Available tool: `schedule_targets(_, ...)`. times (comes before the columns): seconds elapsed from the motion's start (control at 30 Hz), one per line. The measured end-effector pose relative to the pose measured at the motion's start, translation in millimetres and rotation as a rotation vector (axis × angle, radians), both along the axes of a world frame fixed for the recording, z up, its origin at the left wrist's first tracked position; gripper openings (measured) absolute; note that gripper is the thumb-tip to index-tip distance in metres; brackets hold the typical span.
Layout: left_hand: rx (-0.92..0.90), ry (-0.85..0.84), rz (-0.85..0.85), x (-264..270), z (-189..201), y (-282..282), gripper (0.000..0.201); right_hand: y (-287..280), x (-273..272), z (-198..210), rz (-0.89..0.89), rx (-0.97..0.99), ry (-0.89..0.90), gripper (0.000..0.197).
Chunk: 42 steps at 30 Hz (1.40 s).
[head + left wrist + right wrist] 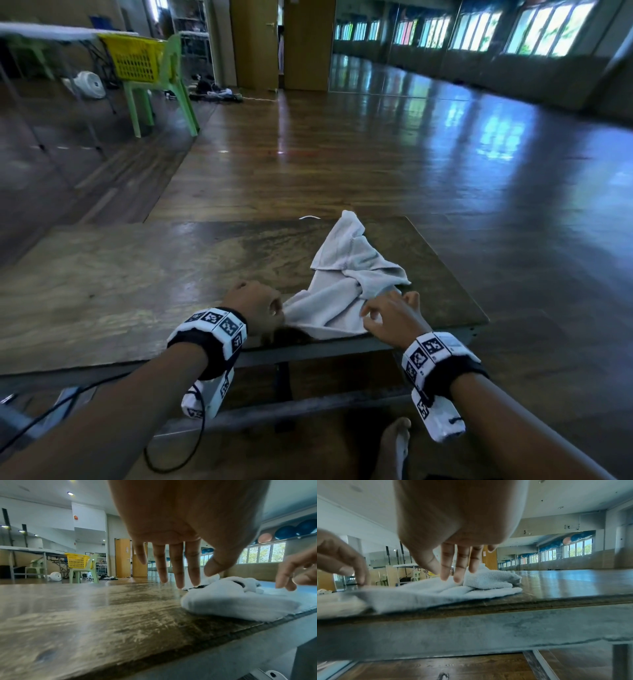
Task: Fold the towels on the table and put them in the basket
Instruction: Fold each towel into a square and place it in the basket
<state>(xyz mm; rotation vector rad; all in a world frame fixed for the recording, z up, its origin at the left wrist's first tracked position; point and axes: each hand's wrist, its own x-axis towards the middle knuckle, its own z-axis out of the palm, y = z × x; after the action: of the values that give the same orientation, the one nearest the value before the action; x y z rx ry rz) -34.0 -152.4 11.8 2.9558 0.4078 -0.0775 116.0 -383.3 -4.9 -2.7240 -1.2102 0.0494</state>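
1. White towel (346,284) lies crumpled on the wooden tabletop (137,274), at the tabletop's near right corner, one point of it running toward the far edge.
2. The towel's near hem sits right along the tabletop's near edge; a bunched fold is piled on the towel's right half (488,580).
3. Left hand (255,303) is at the towel's left near corner. In the left wrist view its fingers (178,566) hang straight down and spread, tips just above or at the towel (236,599); contact unclear. It grips nothing visible.
4. Right hand (390,317) is over the towel's right near edge. In the right wrist view its fingers (447,563) point down, loosely spread, tips at the cloth surface; no pinch seen.
5. Both wrists carry white bands with black square markers, left wrist band (214,329), right wrist band (433,354).
6. Yellow basket (135,61) sits on a light green plastic chair (164,89), well apart from the towel, far back and left across the wooden floor (376,144).
7. A white folding table (51,32) stands just beside the basket, on its left.
8. A bare foot (394,442) shows below the tabletop's near edge.
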Motion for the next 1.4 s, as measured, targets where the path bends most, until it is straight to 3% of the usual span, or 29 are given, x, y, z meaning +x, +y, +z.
schedule_targets(0.23,-0.015,-0.015,0.046,62.2,-2.7,5.0,0.022,57.9,46.6,15.3,-0.007,-0.001,-0.231,0.021)
schedule_targets(0.53,-0.073,-0.036,-0.029,172.7,-32.0,4.8,0.03,105.7,110.8,-3.2,0.003,-0.305,-0.289,0.019)
schedule_targets(0.77,0.015,-0.047,-0.036,199.6,-36.4,4.6,0.017,103.7,123.6,-5.0,-0.009,-0.219,-0.268,0.019)
schedule_targets(0.93,0.017,-0.203,-0.042,184.8,9.7,6.5,0.024,94.8,111.8,32.9,-0.023,-0.051,-0.173,0.025)
schedule_targets(1.07,0.029,-0.313,-0.048,154.2,68.4,12.5,0.025,95.7,94.0,78.3,0.015,0.123,-0.166,0.017)
schedule_targets(1.27,0.126,-0.494,0.014,87.5,163.4,20.4,0.026,102.4,42.5,183.3,0.119,0.33,-0.255,0.012)
schedule_targets(1.4,0.152,-0.55,0.036,33.4,207.9,24.6,0.015,106.3,1.5,243.4,0.167,0.4,-0.241,0.01)
